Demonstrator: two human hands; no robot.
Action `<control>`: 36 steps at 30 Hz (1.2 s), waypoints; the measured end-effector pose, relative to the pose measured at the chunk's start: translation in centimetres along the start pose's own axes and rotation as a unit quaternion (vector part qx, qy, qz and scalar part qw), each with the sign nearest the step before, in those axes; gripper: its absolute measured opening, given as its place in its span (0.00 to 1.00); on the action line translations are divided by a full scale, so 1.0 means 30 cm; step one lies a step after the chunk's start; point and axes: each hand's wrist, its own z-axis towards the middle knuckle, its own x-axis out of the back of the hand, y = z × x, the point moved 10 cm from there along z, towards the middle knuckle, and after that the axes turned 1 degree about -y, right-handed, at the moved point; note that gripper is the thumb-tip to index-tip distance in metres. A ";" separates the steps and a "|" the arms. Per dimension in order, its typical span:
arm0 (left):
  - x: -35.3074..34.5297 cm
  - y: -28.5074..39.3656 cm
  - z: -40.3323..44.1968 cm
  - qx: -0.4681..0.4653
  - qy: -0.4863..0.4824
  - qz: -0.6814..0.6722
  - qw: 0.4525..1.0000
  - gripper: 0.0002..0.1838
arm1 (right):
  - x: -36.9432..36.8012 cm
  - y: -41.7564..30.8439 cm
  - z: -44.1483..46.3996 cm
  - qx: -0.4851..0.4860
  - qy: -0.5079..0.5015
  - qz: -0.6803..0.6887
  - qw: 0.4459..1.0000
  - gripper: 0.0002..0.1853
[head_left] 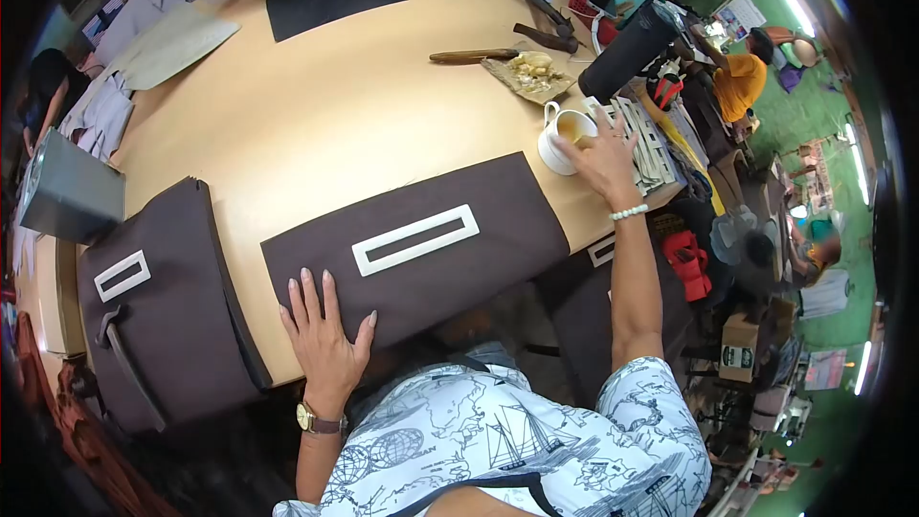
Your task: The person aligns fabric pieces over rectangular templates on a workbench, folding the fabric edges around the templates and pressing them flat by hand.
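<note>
My left hand (326, 345) lies flat with its fingers spread on the near edge of a dark brown fabric panel (507, 201). On that panel rests a white rectangular frame (416, 239) with a long slot through it. My right hand (603, 158), fingers apart, is over the right side of a white cup (553, 155) with something yellowish inside. Its fingertips come close to a pile of similar white frames (643, 148) at the table edge; whether they touch the cup or a frame I cannot tell.
At left, a stack of brown panels (163, 316) carries another white frame and a hammer (129, 364), near a grey metal block (72, 191). Beyond the cup are a yellowish lump on paper (531, 75), a wooden-handled tool (471, 56), hammers (546, 14) and a black bottle (627, 48). Other people sit farther off.
</note>
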 end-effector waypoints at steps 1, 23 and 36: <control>0.001 -0.001 -0.008 0.005 0.002 0.000 1.000 0.39 | 0.048 0.008 -0.011 0.002 0.071 0.010 0.997 0.34; -0.023 -0.001 -0.056 0.017 0.007 0.008 1.000 0.40 | -0.117 -0.540 -0.449 0.197 -0.018 0.135 0.971 0.31; -0.025 0.002 -0.061 0.000 0.019 0.011 1.000 0.40 | -0.124 -0.585 -0.455 0.191 0.008 -0.229 0.955 0.30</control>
